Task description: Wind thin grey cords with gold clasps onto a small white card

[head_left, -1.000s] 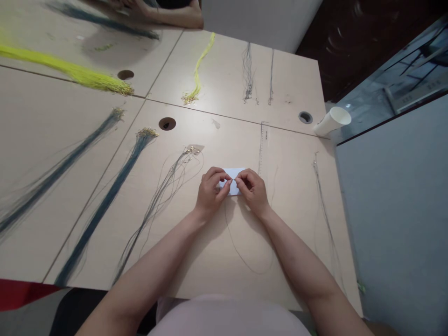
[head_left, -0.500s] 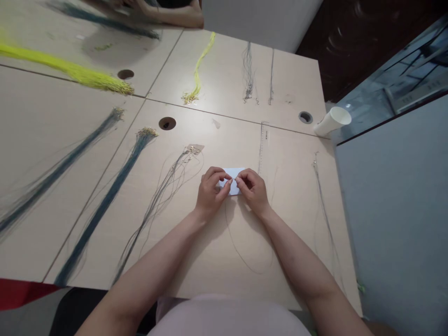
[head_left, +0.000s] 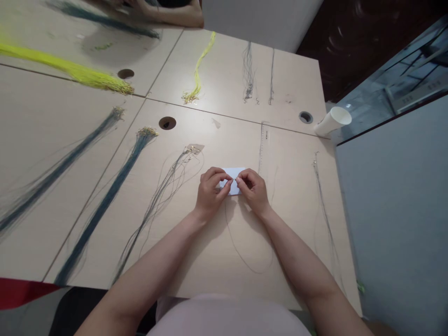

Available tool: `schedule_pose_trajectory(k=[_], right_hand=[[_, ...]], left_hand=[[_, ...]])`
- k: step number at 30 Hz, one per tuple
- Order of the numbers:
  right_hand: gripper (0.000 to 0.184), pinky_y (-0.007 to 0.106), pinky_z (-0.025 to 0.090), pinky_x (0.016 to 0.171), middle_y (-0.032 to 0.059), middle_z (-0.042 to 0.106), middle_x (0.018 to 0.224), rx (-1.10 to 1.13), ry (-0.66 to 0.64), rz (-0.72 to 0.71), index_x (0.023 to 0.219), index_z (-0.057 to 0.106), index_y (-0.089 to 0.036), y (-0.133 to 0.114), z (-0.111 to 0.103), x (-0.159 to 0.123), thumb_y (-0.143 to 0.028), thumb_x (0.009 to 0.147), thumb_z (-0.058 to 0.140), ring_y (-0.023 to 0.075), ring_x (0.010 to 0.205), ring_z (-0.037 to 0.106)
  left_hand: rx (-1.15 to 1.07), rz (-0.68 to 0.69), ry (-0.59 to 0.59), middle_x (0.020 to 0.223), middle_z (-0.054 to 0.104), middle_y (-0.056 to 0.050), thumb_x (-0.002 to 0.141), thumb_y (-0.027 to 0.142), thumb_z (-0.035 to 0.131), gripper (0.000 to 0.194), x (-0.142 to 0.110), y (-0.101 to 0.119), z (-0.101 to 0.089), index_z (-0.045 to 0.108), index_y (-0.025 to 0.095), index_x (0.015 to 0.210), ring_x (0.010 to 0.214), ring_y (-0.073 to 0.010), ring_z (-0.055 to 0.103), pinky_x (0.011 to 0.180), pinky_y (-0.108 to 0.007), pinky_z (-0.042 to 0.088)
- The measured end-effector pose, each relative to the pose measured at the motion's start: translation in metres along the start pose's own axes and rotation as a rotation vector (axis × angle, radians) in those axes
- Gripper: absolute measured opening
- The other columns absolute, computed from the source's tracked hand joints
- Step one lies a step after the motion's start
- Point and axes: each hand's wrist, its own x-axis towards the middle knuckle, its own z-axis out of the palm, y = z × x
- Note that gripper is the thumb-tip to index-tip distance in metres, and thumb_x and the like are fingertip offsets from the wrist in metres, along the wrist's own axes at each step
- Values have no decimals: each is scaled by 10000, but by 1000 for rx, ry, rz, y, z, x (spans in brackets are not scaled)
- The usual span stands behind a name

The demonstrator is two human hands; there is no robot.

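Over a small white card on the table, both my hands meet in a fingertip pinch. My left hand and my right hand are closed, thumb against forefinger, on a thin piece of fishing line that bridges the small gap between them. Whether a tiny hook sits on it is too small to tell. Below my left hand a loose loop of fishing line curves across the table. Left of my hands lies a sparse bundle of grey lines, with gold hooks at its far end.
Two dark teal line bundles lie at the left. Yellow bundles and thin grey lines lie farther back. A clear ruler is just beyond my right hand. A white cup stands at the right edge. A co-worker's arm shows at the top.
My fingertips have shifted very slightly, and both pinches stay together over the card. Everything else on the table lies as before.
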Motion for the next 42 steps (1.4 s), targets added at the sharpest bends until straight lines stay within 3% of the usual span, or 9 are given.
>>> schedule_pose_trajectory(k=[42], right_hand=[[141, 246, 349, 545, -1, 492, 674, -6, -4, 13, 687, 506, -182, 0, -1, 0, -245, 812, 498, 110, 603, 442]], left_hand=[[27, 2, 7, 832, 577, -35, 778, 239, 578, 59, 0, 1, 0, 603, 186, 784, 805, -144, 553, 733, -309, 432]])
